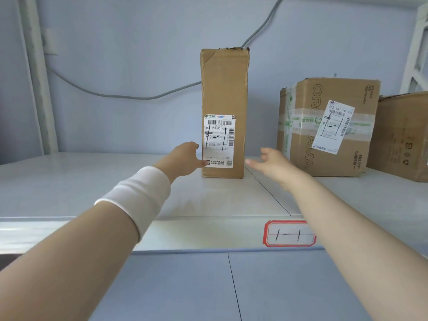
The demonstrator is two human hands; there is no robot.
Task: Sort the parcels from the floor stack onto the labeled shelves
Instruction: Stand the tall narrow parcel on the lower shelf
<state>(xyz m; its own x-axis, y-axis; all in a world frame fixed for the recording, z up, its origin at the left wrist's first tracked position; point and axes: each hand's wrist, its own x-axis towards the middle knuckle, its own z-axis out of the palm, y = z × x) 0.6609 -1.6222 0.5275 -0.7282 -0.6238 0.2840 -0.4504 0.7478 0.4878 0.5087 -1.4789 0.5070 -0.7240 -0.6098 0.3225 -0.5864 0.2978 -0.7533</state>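
Standing upright on the shelf (115,181), about midway along it and set back from the front edge, the tall parcel (223,93) shows its shipping label (218,141) to the front, with "1-1" pen-marked over it. It sits just left of the seam in the shelf's surface.

The left hand (183,158), with a white wristband (139,195) on the forearm, reaches to the parcel's lower left edge. Its fingers are loosely extended rather than wrapped round anything, and one fingertip seems to touch the cardboard, though contact is hard to judge from this angle. The right hand (273,163) hovers just beside the parcel's lower right edge, spread wide and holding nothing, apart from the box.

On the shelf's front edge a red-bordered tag (288,234) reads "1-1". Toward the right end stands a second parcel (328,126), with a third parcel (403,137) touching its right side. A grey cable (115,95) runs along the wall behind.
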